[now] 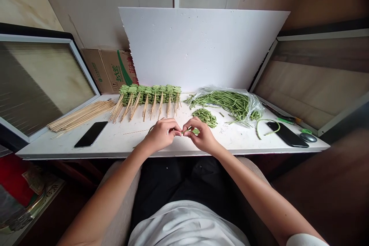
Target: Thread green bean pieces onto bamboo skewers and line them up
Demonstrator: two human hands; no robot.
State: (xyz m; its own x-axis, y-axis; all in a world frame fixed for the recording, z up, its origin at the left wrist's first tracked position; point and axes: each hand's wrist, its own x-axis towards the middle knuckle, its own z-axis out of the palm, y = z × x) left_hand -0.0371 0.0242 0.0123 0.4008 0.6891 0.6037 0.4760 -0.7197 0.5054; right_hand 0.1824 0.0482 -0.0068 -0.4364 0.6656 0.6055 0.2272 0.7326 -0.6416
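Above the front of the white table, my left hand and my right hand meet fingertip to fingertip, both pinched closed. A small bit of green bean shows between them; the fingers hide most of it. More green shows under my right hand's fingers. To the left of my left hand a thin bamboo skewer sticks out; whether that hand grips it I cannot tell. Just behind my right hand lies a pile of cut bean pieces.
At the back left stand rows of skewered beans, skewer ends toward me. Loose skewers and a phone lie left. Long beans spill from a plastic bag; another phone and a mouse lie right.
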